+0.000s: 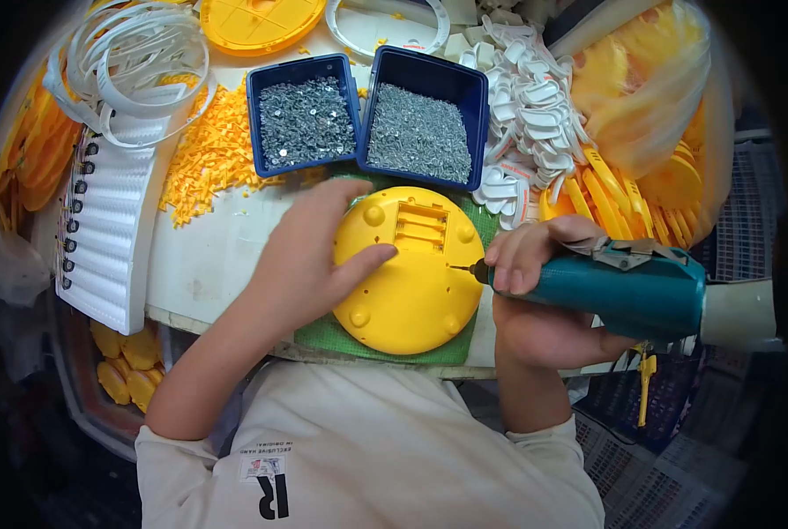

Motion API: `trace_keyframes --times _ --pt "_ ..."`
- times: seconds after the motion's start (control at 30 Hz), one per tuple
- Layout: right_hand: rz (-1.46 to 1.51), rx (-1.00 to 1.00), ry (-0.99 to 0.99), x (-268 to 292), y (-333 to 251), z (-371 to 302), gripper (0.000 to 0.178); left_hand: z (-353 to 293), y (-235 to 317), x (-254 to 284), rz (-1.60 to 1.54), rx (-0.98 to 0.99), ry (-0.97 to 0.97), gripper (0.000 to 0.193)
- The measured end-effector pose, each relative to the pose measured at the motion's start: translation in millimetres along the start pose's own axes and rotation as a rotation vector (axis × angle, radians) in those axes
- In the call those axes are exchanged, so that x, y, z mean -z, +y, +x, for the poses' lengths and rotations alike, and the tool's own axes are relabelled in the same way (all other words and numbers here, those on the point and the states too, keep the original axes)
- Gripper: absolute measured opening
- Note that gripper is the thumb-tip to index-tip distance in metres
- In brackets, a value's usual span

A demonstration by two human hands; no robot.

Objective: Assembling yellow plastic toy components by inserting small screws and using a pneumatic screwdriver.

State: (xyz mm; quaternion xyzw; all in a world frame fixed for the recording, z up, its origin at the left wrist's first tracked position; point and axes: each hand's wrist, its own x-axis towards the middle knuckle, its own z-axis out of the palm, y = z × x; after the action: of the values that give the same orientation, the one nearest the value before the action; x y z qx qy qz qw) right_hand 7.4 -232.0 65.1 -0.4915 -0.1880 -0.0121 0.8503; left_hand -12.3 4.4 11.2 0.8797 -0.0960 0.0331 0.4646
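Note:
A round yellow plastic housing lies on a green mat, its battery compartment facing up and several round feet and screw holes around it. My left hand grips its left side, thumb over the top, with the other fingers at the far-left rim. In my right hand is a teal electric screwdriver, fingers wrapped round its front end. The bit points left and its tip meets the housing's face right of the middle, below the battery compartment. Whether a screw sits under the tip is too small to tell.
Beyond the housing stand two blue bins of small metal parts. Small yellow pieces are heaped left, beside a white foam tray and white rings. White curved parts and bagged yellow parts lie right.

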Motion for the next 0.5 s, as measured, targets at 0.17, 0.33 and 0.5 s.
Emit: trace_keyframes --times 0.17,0.33,0.5 --pt "-0.083 0.014 0.015 6.4 22.9 -6.1 0.097 1.7 -9.2 -16.8 -0.003 -0.022 0.015 0.067" --pt "-0.146 0.017 -0.072 9.3 30.1 -11.5 0.094 3.3 -12.2 -17.2 -0.038 -0.018 0.007 0.070" --pt "-0.152 0.005 -0.152 10.3 30.1 -9.1 0.090 2.6 -14.8 -18.1 -0.039 -0.027 0.020 0.069"
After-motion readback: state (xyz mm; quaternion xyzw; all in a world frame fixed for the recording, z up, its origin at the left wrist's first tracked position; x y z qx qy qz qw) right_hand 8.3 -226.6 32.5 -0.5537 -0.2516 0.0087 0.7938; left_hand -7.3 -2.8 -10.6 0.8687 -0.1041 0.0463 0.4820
